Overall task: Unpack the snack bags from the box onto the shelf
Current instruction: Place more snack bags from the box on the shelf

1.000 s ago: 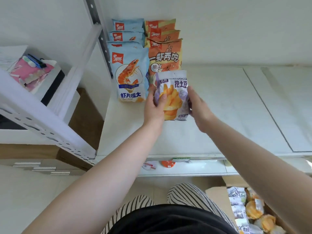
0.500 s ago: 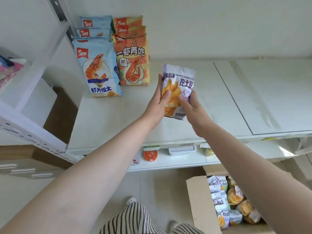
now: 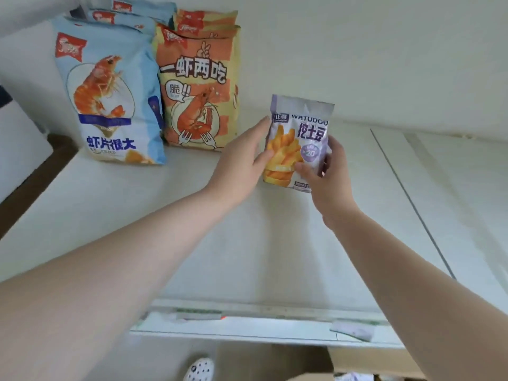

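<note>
On the shelf [image 3: 192, 229], two rows of large snack bags stand at the back left, running toward the wall: the shrimp-chip bag [image 3: 110, 94] fronts the left row and the fork-and-shrimp bag [image 3: 198, 86] fronts the right row just beside it, each with what look like two more bags behind. To their right and apart from them, the small fries bag [image 3: 298, 141] stands upright between the left hand [image 3: 242, 163] on its left edge and the right hand [image 3: 327, 174] at its lower right. Below the shelf's front edge lies a lower shelf [image 3: 247, 325], and under that, at the bottom right, the box [image 3: 316, 364] sits on the floor.
</note>
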`<move>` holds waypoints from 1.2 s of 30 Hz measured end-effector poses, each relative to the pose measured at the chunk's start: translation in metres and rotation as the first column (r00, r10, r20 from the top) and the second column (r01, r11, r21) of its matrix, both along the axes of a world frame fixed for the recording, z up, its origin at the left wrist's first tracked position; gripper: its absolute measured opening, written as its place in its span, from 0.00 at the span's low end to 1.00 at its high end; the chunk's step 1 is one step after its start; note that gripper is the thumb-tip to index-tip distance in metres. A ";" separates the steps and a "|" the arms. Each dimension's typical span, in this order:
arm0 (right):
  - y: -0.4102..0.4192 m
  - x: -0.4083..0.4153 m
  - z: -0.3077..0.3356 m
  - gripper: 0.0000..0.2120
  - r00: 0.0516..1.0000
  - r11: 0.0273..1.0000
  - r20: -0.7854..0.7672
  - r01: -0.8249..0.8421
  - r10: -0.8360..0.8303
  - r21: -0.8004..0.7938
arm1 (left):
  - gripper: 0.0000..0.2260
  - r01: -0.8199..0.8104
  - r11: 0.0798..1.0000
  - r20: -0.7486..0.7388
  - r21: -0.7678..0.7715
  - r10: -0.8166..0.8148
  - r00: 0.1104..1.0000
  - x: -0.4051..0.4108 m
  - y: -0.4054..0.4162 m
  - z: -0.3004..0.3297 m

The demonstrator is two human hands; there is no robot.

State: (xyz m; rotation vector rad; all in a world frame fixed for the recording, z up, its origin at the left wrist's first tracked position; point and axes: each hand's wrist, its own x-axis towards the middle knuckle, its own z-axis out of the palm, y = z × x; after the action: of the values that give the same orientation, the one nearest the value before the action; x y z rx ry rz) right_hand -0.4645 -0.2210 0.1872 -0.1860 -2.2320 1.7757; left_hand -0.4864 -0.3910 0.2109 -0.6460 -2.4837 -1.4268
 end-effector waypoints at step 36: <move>0.018 -0.222 -0.017 0.18 0.999 0.994 -0.014 0.053 -0.052 0.093 | 0.30 -0.354 0.925 0.214 0.136 0.321 0.923 -0.176 0.072 -0.058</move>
State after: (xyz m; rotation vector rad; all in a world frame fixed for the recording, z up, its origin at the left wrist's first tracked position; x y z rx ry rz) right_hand -0.6869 -0.2034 0.1706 -0.2129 -2.2749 1.6370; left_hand -0.6628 -0.3194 0.1530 -0.0410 -2.4137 -1.5973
